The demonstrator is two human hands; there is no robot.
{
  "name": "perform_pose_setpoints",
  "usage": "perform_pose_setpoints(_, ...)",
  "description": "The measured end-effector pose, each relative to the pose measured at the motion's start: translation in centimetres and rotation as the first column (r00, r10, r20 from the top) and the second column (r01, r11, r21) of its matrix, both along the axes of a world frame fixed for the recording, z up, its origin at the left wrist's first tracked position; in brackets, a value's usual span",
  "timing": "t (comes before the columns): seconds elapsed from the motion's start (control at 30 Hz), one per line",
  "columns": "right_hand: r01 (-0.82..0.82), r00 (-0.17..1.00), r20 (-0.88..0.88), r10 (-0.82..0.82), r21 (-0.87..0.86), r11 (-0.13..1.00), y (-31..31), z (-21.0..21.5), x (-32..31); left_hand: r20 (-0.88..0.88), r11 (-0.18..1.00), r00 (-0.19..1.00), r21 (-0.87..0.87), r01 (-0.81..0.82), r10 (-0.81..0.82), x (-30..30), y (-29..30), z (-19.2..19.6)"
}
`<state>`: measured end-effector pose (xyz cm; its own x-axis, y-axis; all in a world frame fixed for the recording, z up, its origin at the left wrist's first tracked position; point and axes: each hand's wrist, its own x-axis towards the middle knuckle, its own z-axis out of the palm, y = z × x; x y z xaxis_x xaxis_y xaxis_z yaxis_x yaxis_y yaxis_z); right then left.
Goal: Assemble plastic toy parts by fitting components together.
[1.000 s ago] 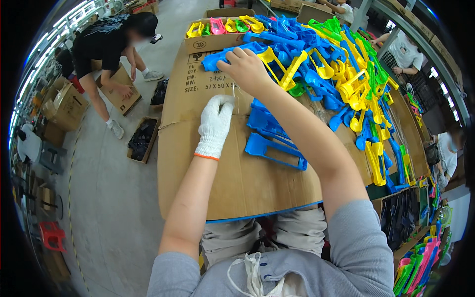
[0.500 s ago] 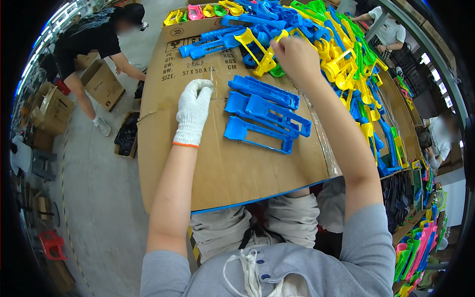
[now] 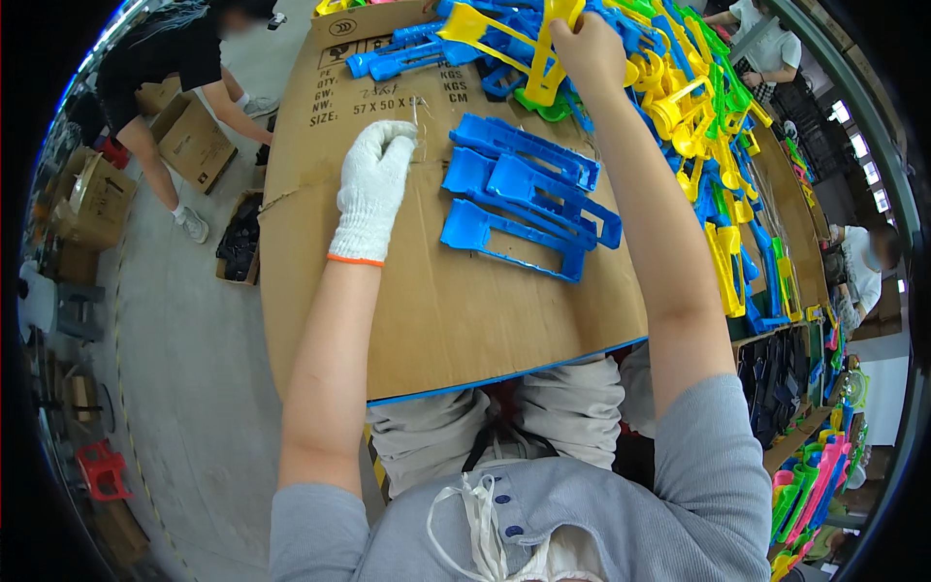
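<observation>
My left hand (image 3: 372,184), in a white knit glove, rests on a flat sheet of brown cardboard (image 3: 436,310) and pinches a thin clear strip near its fingertips. A small stack of blue plastic frame parts (image 3: 529,194) lies just right of it on the cardboard. My bare right hand (image 3: 590,50) reaches far forward and grips a yellow plastic frame part (image 3: 543,39), lifting it from a big heap of blue, yellow and green plastic parts (image 3: 698,126).
A person in black bends over open cardboard boxes (image 3: 189,141) on the grey floor at the upper left. More boxes (image 3: 82,209) stand at the left edge. Another person (image 3: 863,262) sits at the right. Coloured parts (image 3: 810,490) fill racks at the lower right.
My right hand reached farther into the heap and took hold of a yellow part. The gloved left hand stayed on the cardboard beside the blue stack. The view shifted as my head moved.
</observation>
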<state>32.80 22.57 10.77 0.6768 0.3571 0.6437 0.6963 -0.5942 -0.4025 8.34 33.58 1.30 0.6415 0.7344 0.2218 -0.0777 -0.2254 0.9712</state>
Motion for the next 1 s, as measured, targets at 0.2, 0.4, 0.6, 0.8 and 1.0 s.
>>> perform_pose_setpoints(0.2, -0.060, 0.966, 0.254, 0.054, 0.018, 0.998, -2.1, 2.7, -2.9, -0.005, 0.999, 1.000, -0.034, 0.002, -0.002, 0.0, 0.4, 0.2)
perform_pose_setpoints(0.4, -0.073, 0.947, 0.320, -0.026, 0.293, 0.953, -4.4, 3.7, -3.0, -0.044, 0.998, 0.999, 0.060, 0.023, -0.020, 0.2, -0.1, 0.4)
perform_pose_setpoints(0.6, -0.467, 0.869, -0.120, 0.480, 0.121, 0.876, -7.8, 5.1, -0.7, -0.072, 0.983, 0.996, 0.178, 0.056, -0.043, -0.6, -0.7, 0.5)
perform_pose_setpoints(0.8, -0.709, 0.649, -0.599, 0.469, -0.254, 0.658, -8.3, 0.5, -6.4, -0.333, 0.903, 0.941, 0.418, 0.098, 0.052, -0.5, -2.1, 1.1)
perform_pose_setpoints(1.0, -0.595, 0.803, -0.178, 0.568, -0.234, 0.769, -9.7, -2.6, -5.9, -0.201, 0.945, 0.975, 0.288, 0.156, -0.100, 0.1, -0.4, 0.1)
